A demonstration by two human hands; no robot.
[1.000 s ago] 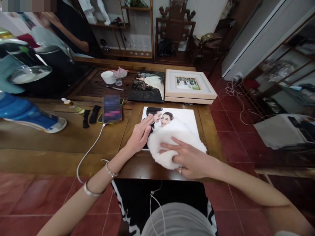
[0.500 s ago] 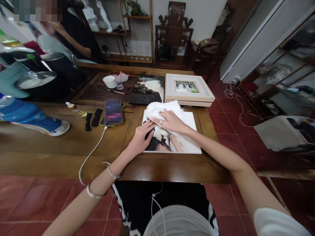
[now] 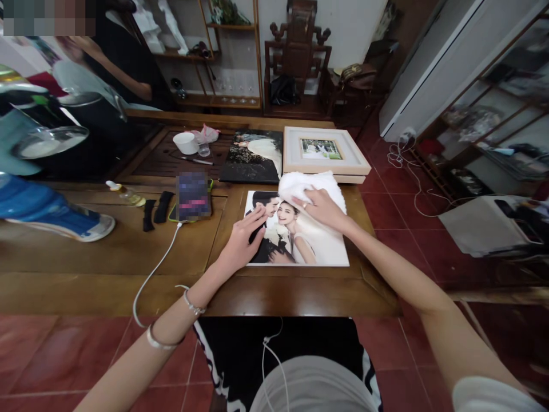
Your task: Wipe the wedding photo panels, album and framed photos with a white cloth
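A wedding photo panel (image 3: 281, 252) lies flat near the front edge of the wooden table, showing a couple. My left hand (image 3: 247, 236) rests on its left side, fingers stretched out and holding nothing. Closed on a white towel (image 3: 332, 183), my right hand (image 3: 321, 207) presses it on the panel's upper right part. The towel covers that corner and spreads past the panel's far edge.
Behind the panel lie a dark photo panel (image 3: 257, 163) and a framed photo (image 3: 360, 161). To the left are a charging phone (image 3: 193, 197), black straps (image 3: 163, 207), a dropper bottle (image 3: 126, 194), a white cup (image 3: 186, 142) and a blue bottle (image 3: 47, 203). A person (image 3: 128, 63) is at the far left.
My right hand has slid the towel to the right across the panel, uncovering the two faces in the photo. My left hand has stayed on the panel's left side.
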